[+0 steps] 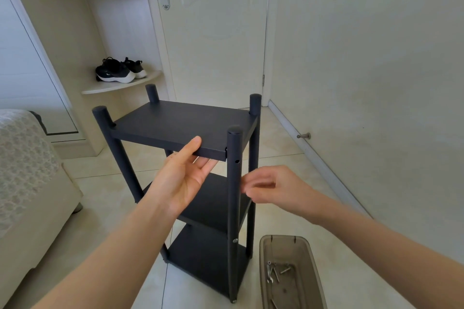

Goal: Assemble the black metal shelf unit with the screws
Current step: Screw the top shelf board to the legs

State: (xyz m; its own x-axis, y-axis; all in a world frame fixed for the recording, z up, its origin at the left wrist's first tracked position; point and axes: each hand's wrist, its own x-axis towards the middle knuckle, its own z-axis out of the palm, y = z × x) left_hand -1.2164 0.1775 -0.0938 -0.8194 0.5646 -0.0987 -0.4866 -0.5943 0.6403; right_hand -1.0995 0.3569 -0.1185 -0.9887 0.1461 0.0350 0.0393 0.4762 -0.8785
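Head view: the unit's top shelf (pixel 180 123) is pinched at its near edge by the left hand (pixel 184 178). The right hand (pixel 268 184), blurred at the post's (pixel 233 195) three o'clock, cannot be judged. The shelf should be held level and the hole (pixel 236 161) aligned before screwing.

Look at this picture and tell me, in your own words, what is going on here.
A person is assembling a black metal shelf unit on a tiled floor. The left hand grips the front edge of the top shelf, thumb above, fingers beneath. The right hand, blurred, is beside the near right post just under that shelf, near empty screw holes; whether it holds anything cannot be told. Loose screws lie in a brown tray.
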